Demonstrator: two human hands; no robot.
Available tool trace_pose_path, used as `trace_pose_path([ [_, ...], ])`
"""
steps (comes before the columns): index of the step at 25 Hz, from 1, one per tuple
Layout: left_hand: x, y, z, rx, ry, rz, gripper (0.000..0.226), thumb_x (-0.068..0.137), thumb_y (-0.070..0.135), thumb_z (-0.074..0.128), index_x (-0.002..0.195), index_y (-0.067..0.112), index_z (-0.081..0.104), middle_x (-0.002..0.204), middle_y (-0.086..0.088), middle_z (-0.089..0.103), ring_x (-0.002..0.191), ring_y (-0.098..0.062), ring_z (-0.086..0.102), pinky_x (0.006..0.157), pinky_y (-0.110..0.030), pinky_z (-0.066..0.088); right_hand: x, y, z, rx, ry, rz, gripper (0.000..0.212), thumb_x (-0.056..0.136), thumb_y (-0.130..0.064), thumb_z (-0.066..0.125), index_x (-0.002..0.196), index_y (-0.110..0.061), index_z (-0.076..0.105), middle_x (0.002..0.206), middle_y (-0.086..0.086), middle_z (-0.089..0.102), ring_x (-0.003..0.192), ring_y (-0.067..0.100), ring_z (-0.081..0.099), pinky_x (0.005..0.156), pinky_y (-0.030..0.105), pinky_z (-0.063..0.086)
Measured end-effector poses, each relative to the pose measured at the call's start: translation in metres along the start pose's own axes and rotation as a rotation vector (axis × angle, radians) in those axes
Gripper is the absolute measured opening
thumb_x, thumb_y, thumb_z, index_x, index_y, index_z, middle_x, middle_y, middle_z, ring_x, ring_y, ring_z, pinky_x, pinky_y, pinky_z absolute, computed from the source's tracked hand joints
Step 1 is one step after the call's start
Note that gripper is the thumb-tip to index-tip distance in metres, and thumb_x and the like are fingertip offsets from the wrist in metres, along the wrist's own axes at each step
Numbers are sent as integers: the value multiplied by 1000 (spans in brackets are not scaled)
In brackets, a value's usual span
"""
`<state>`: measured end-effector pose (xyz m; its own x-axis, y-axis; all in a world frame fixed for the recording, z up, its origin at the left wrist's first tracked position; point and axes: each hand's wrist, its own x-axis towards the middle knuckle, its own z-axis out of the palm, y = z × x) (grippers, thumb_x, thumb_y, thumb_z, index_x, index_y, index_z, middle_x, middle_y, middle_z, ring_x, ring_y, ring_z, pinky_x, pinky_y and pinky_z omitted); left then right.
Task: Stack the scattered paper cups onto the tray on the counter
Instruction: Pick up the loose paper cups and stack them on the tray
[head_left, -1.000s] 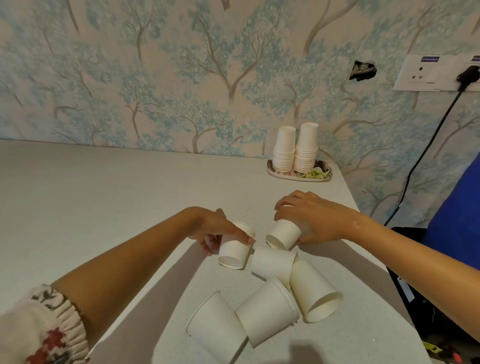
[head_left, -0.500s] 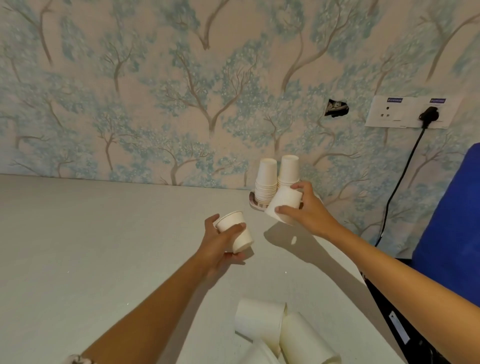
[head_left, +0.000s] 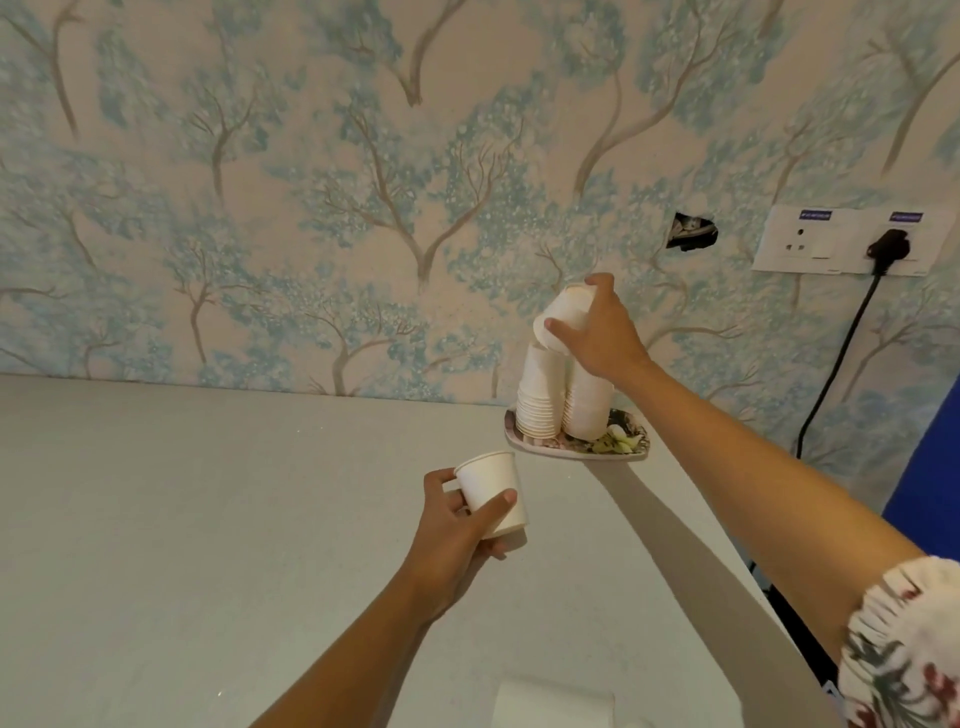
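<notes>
Two stacks of upturned white paper cups (head_left: 540, 400) stand on a small flower-patterned tray (head_left: 623, 444) at the back of the counter, against the wall. My right hand (head_left: 602, 338) grips a white paper cup (head_left: 563, 314), mouth tilted down and to the left, just above the left stack. My left hand (head_left: 457, 530) holds another white paper cup (head_left: 493, 488) upright over the counter, in front of and left of the tray. One more cup (head_left: 550, 701) lies at the bottom edge, partly cut off.
The pale counter (head_left: 208, 519) runs left along a wall with blue tree wallpaper. Its right edge drops off beside my right arm. A socket plate with a black plug and cable (head_left: 883, 249) is on the wall at right, and something blue (head_left: 930, 478) stands at the far right.
My right hand has carried its cup up from beside the tray to above the left stack. My left hand keeps its cup, now upright. The view has tilted up, so the loose cups are mostly out of frame.
</notes>
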<state>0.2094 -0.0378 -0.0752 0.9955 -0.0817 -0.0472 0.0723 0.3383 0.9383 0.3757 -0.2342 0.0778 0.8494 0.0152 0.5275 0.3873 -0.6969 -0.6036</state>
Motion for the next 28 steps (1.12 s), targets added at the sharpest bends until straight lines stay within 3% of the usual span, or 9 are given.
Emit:
trace_pose_path([
  [4, 0, 1, 0, 12, -20, 37, 73, 69, 31, 82, 125, 33, 35, 122, -11, 57, 101, -31, 67, 69, -34, 57, 19, 10, 18, -140, -91, -9, 68, 90, -37, 67, 140, -6, 33, 137, 21, 48, 121, 37, 50, 93, 39, 43],
  [9, 0, 1, 0, 36, -34, 53, 80, 69, 32, 80, 133, 31, 32, 125, -10, 55, 106, -32, 64, 68, -33, 56, 15, 19, 27, -305, -187, -57, 68, 95, -46, 59, 144, -4, 39, 138, 20, 51, 127, 35, 47, 103, 40, 40],
  [12, 0, 1, 0, 33, -26, 57, 68, 73, 37, 77, 128, 29, 37, 123, -11, 56, 103, -31, 65, 67, -33, 57, -13, 11, 24, -228, -161, -239, 56, 95, -36, 61, 143, -13, 42, 137, 9, 51, 131, 25, 42, 109, 42, 37],
  [16, 2, 1, 0, 8, 25, 57, 56, 81, 43, 67, 126, 23, 41, 120, -14, 56, 92, -27, 70, 65, -37, 59, -84, 2, 24, -33, -437, -540, 41, 95, -22, 52, 134, -31, 46, 137, -13, 48, 124, 5, 47, 104, 25, 39],
  [20, 7, -4, -3, 40, 49, 69, 45, 96, 45, 47, 132, 19, 39, 119, -18, 62, 95, -33, 69, 76, -45, 59, -142, 4, 36, 77, -595, -514, 46, 93, -48, 62, 135, -40, 44, 140, -21, 42, 129, 5, 45, 101, 25, 45],
  [22, 8, -6, -3, 60, 70, 78, 43, 99, 44, 41, 131, 16, 42, 117, -17, 64, 97, -35, 69, 78, -48, 59, -151, 3, 44, 140, -569, -442, 56, 86, -54, 68, 135, -42, 44, 142, -22, 39, 131, 1, 40, 102, 23, 44],
  [24, 7, -6, -1, 75, 78, 87, 49, 95, 48, 43, 129, 13, 46, 112, -18, 65, 94, -34, 70, 75, -45, 59, -153, 4, 51, 166, -493, -444, 56, 86, -44, 72, 135, -34, 48, 138, -16, 43, 129, -2, 40, 101, 17, 39],
  [28, 6, -3, 0, 50, 79, 122, 60, 85, 56, 52, 136, 26, 41, 117, -20, 57, 92, -32, 65, 69, -40, 58, -128, -3, 40, 218, -281, -314, 45, 87, -40, 72, 128, -36, 54, 122, -13, 51, 112, 6, 53, 79, 12, 46],
])
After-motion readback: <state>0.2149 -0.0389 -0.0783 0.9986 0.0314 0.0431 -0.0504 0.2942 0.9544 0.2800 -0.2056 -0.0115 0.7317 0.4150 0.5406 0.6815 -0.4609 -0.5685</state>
